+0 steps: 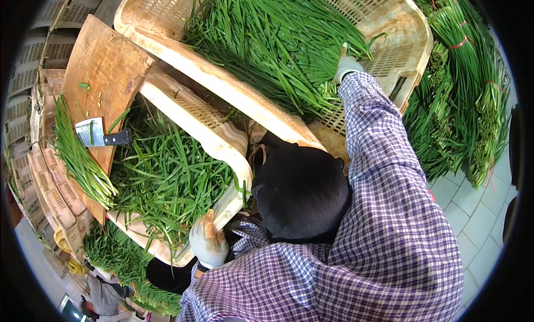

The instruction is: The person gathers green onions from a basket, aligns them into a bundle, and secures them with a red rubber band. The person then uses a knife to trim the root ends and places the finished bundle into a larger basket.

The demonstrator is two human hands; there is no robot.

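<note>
My left hand (209, 241), in a pale glove with stained fingertips, is at the near rim of a plastic crate (238, 155). Its fingers are loosely bent and nothing shows in them. That crate holds loose, tangled green leaves (175, 171). My right hand (348, 64), also gloved, reaches into a larger crate (225, 88) and touches the stem end of a heap of Chinese chives (267, 42). Its thumb points up; the other fingers are mostly hidden. To the left, a cleaver (96, 132) with a black handle lies on a wooden board (100, 59), beside a small chive bunch (81, 155).
Tied chive bundles (463, 84) lie on the tiled floor (471, 222) at right. More greens (121, 251) lie beyond the smaller crate at lower left. Stacked crates (54, 184) line the left side. A person in grey (102, 297) is at lower left.
</note>
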